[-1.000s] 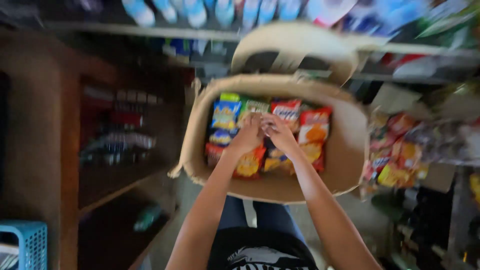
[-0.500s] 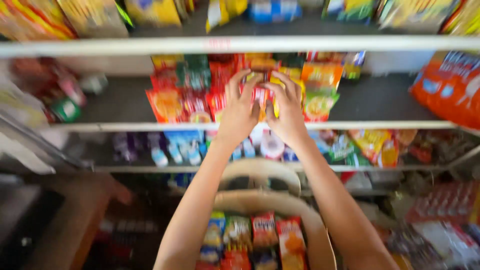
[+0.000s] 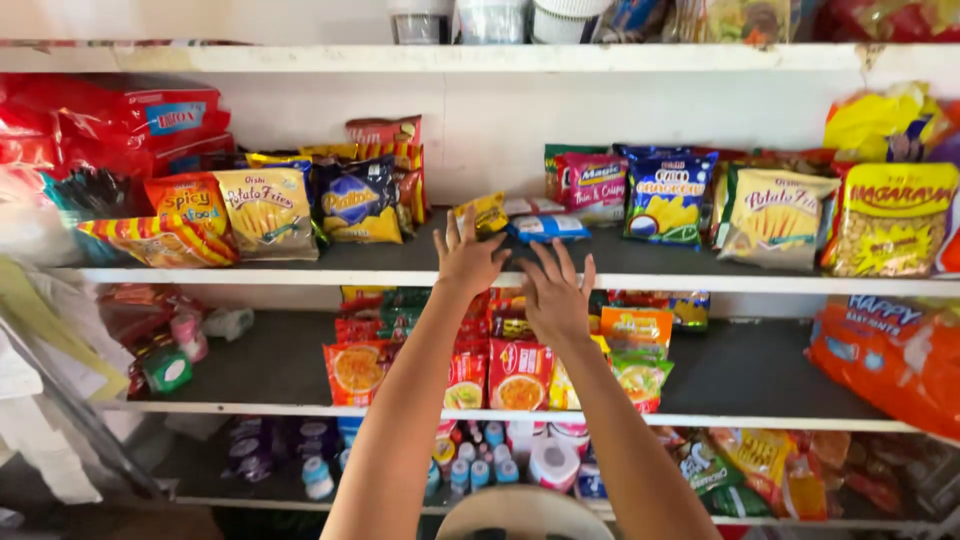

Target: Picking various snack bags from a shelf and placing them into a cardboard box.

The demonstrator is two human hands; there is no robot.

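Both hands are reaching up to the shelf [image 3: 300,272], fingers spread and holding nothing. The left hand [image 3: 468,258] is touching a small yellow packet [image 3: 483,213]; a blue-and-white packet [image 3: 548,228] is lying just above the right hand [image 3: 556,295].

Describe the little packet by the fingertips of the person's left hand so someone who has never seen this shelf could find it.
Start at the upper white shelf of snack bags. In the gap near its middle, just above the left hand, a small yellow packet stands tilted. Unlike the flat blue-and-white packet lying beside it, it is yellow, and far smaller than the big snack bags on either side.
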